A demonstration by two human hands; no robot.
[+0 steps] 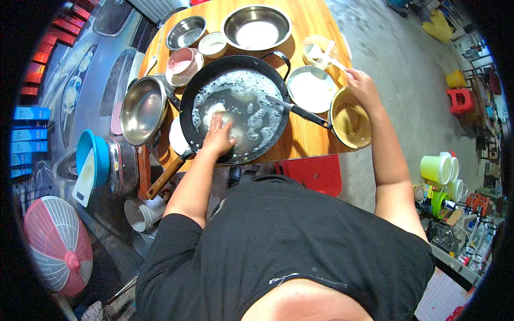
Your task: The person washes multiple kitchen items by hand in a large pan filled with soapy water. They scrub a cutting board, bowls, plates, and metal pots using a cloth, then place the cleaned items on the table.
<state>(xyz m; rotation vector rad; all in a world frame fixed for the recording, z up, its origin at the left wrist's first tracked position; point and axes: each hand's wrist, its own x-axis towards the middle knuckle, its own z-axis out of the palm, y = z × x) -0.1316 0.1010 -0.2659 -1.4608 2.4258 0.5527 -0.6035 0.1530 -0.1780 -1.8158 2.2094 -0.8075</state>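
Note:
A large black wok (188, 120) full of cloudy, foamy water stands on the wooden table in front of me. My left hand (218, 138) dips into it, fingers stretched out, over a whitish lump (215, 111) under the water that I cannot make out. At the table's right edge, my right hand (362, 88) is closed on the handle of a white spoon (336, 62). The spoon reaches toward a pale bowl (309, 52) with white things in it. Across the wok's right rim lies a knife (308, 115) with a black handle.
Around the wok are a steel basin (229, 27), a smaller steel bowl (172, 38), a pink bowl (181, 61), a white plate (312, 90), a yellowish bowl (350, 125) and a steel pan (139, 115). A red stool (316, 174) stands below the table edge.

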